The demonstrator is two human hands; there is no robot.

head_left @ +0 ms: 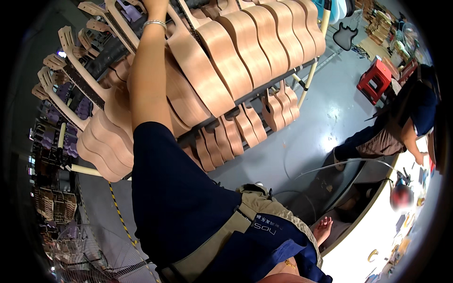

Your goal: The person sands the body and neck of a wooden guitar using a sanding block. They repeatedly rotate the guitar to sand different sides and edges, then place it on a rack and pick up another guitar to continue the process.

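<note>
My left hand point(155, 6), with a bracelet at the wrist, reaches up among pale, unfinished guitar necks point(174, 19) at the top edge; its fingers are cut off, so I cannot tell what they grip. Pale wooden guitar bodies point(225, 59) stand in a row on the rack point(306, 70) beside my arm, with smaller ones point(247, 125) below. My right hand point(322, 229) hangs at the lower right beside a light workbench point(358, 250), open, holding nothing.
A co-worker point(391, 118) bends at the bench on the right, near a hose point(339, 161). A red stool point(373, 80) and dark guitar body point(344, 37) are beyond. A striped floor line point(118, 207) and wire fan guard point(80, 254) lie lower left.
</note>
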